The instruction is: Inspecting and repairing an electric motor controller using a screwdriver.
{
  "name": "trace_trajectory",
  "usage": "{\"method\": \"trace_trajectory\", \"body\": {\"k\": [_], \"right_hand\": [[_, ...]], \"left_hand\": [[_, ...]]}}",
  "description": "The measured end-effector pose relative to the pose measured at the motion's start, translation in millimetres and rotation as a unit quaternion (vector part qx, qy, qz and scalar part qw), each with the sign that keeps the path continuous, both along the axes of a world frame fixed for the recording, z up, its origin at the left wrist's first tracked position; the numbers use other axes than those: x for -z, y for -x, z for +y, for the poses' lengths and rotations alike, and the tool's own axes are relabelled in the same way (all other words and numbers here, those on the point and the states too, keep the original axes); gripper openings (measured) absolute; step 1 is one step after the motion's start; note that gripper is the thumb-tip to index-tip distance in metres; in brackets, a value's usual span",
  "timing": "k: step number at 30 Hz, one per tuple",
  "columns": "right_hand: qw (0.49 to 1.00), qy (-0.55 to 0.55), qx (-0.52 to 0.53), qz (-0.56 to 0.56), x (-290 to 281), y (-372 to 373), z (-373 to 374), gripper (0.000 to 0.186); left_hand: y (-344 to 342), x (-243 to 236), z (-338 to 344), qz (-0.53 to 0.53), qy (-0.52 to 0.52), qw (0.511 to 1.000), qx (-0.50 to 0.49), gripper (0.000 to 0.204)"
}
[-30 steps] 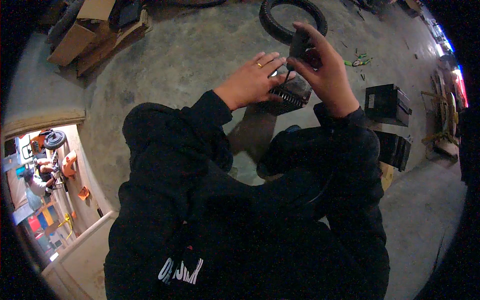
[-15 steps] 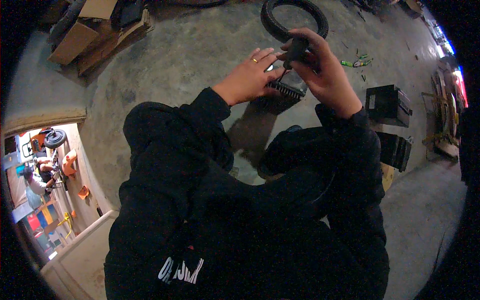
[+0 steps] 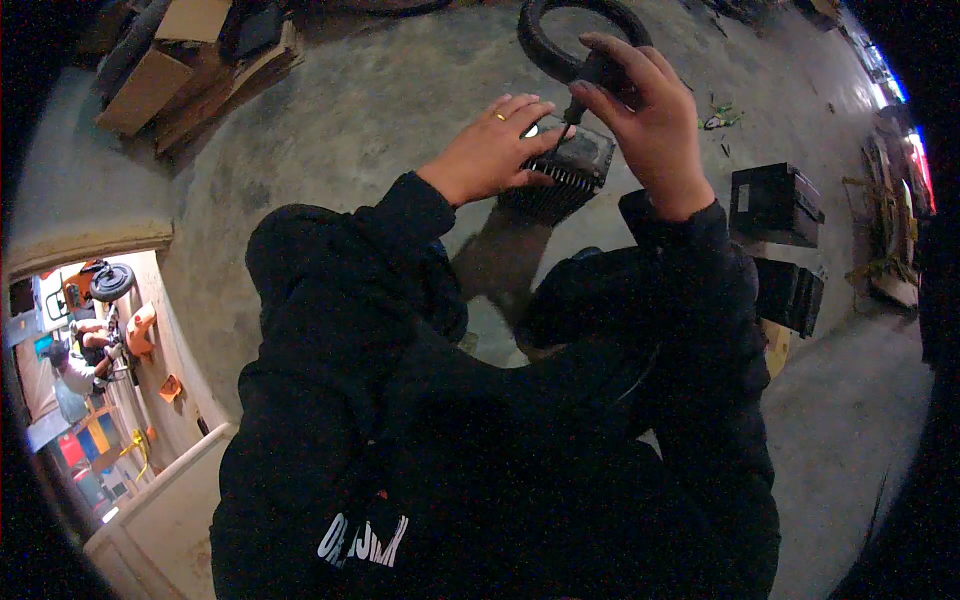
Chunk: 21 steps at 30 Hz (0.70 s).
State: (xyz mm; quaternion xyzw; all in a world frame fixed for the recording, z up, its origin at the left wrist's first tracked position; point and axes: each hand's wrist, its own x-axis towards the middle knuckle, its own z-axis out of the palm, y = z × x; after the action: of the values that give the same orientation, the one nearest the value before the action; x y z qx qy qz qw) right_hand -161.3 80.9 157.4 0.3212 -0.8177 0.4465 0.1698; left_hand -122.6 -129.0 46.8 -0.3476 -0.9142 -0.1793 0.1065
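A dark-handled screwdriver (image 3: 574, 111) is gripped in my right hand (image 3: 655, 120), its thin shaft slanting down to a black finned box (image 3: 588, 154). The tip's exact seat is hidden close to my left fingers. My left hand (image 3: 488, 148), with a ring on one finger, holds the left side of the box, thumb along the finned face and the other fingers toward the far edge. A bright white spot shows beside those fingers. The box is tilted, so its row of fins faces me. Its underside is out of sight.
Beyond my hands a black tyre (image 3: 540, 45) lies on the concrete floor. Two black box-shaped units (image 3: 775, 205) stand to the right, near green-handled tools (image 3: 722, 120). Cardboard (image 3: 150, 85) is piled far left. Through a doorway at left, another person (image 3: 75, 370) sits among orange parts.
The finned box has tipped so that more of its fins and top show. My right hand and the screwdriver have shifted slightly up and away, and my left hand has moved slightly left.
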Motion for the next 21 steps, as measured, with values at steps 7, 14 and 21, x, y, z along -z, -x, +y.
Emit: {"method": "trace_trajectory", "body": {"k": [7,14,21], "right_hand": [[0.997,0.004,-0.074,-0.025,-1,-1,1,0.045],[0.983,0.021,-0.136,-0.119,8,0,0,0.048],[0.985,0.027,-0.129,-0.107,12,-1,0,0.05]], "left_hand": [[-3,0,-4,0.018,0.014,1.0,-0.014,0.068],[-7,0,-4,0.004,0.014,1.0,-0.002,0.067],[-3,14,-5,-0.035,-0.059,0.997,-0.029,0.094]]}}
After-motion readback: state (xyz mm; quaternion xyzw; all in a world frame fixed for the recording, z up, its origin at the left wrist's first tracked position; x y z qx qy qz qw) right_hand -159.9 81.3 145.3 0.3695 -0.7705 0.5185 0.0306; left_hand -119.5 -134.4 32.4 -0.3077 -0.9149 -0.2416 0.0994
